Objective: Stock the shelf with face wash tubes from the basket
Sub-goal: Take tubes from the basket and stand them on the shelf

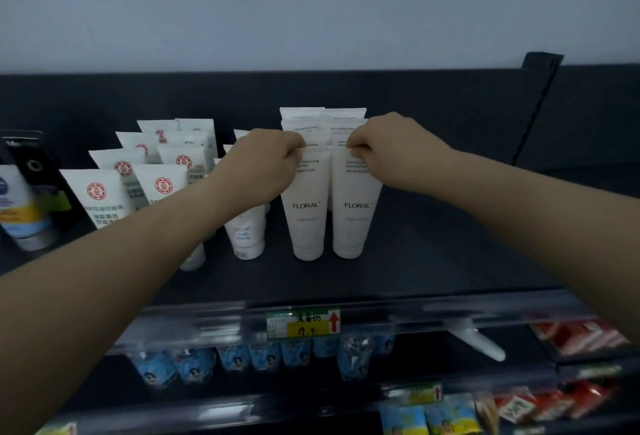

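White left tube (308,213) is pinched by the left hand (266,161), right tube (355,213) by the right hand (388,143); rear tubes (323,117) are mostly hidden.

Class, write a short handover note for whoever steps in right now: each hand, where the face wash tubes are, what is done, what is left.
Left hand pinches the top of the left front FLORAL tube; right hand pinches the top of the right front FLORAL tube.
Both stand cap-down on the top shelf, heading two rows of FLORAL tubes.
Done: both rows hold several tubes.
Left: let go; the basket is out of view, so check it for more.
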A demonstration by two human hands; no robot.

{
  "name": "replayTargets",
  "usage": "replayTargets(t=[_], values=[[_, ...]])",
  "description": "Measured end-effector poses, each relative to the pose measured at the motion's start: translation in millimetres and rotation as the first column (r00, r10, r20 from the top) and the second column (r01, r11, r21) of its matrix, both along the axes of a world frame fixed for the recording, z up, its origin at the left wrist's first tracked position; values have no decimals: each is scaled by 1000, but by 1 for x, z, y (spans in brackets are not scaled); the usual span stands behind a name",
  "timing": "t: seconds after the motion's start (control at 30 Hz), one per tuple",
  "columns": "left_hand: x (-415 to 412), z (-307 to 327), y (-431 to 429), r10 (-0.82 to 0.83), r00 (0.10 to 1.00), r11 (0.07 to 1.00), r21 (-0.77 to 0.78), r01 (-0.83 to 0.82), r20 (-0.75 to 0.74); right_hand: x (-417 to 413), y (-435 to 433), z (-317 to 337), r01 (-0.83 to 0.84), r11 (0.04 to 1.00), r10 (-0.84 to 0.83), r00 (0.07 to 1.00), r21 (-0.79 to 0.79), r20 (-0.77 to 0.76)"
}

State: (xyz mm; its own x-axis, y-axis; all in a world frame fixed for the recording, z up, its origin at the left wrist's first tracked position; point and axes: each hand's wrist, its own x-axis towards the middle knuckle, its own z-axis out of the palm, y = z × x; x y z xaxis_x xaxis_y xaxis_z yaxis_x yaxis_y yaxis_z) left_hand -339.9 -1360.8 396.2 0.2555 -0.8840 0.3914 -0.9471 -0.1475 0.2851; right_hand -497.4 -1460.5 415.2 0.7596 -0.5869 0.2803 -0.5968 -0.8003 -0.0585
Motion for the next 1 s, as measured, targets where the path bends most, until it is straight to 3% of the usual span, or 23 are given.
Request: replayTargets(t=[0.47, 0.67, 1.0], values=[[2, -3, -5, 17, 999, 999, 46, -15, -34, 3, -1, -5, -68, 997, 68, 998, 24, -4], [-3, -2, 6, 92, 996, 995, -34, -91, 9, -8, 3, -5, -98, 988, 87, 992, 117, 94], [-16, -11, 37, 246, 969, 962, -129, -239, 34, -35, 17, -18, -167, 979, 144, 972, 117, 184]])
